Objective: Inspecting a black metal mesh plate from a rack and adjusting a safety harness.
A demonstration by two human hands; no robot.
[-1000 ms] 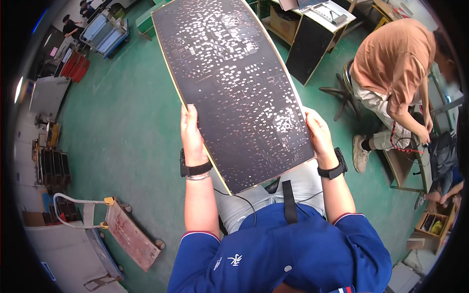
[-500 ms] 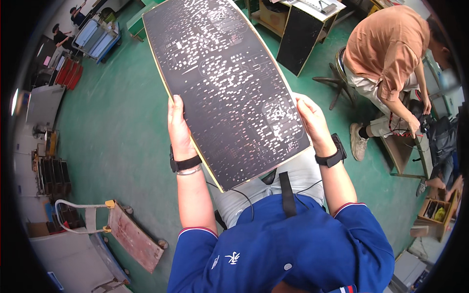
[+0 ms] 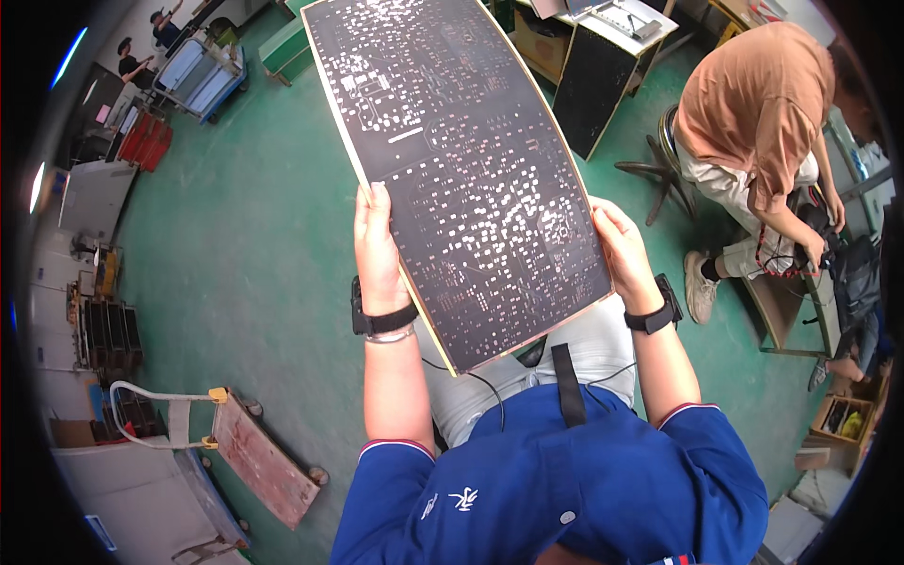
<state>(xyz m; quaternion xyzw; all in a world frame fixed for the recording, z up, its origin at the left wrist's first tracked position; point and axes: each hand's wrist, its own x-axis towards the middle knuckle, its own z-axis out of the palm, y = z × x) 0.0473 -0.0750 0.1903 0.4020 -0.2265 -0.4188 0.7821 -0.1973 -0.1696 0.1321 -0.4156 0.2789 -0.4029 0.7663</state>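
Observation:
A large black circuit board panel (image 3: pixel 471 160), dotted with many shiny pads and edged in yellowish bare material, is held up before me at a tilt. My left hand (image 3: pixel 379 247) grips its left edge, the thumb lying over the front face. On the opposite edge, my right hand (image 3: pixel 623 247) is closed round the panel near its lower right corner. The fingers behind the board are mostly hidden. Both wrists carry a black strap, and the panel's lower edge hangs above my lap. Its top end reaches the upper rim of the view.
A flatbed hand trolley (image 3: pixel 266 460) stands on the green floor at lower left. To the right, a seated person in an orange shirt (image 3: pixel 753 104) bends over cables. A black-sided desk (image 3: pixel 603 89) stands beyond the panel; a blue cart (image 3: pixel 200 80) is at far left.
The shine on the panel has shifted across its pads as its tilt changed slightly. In the view, panel, hands and surroundings all sit a little further right. Both hands keep their hold.

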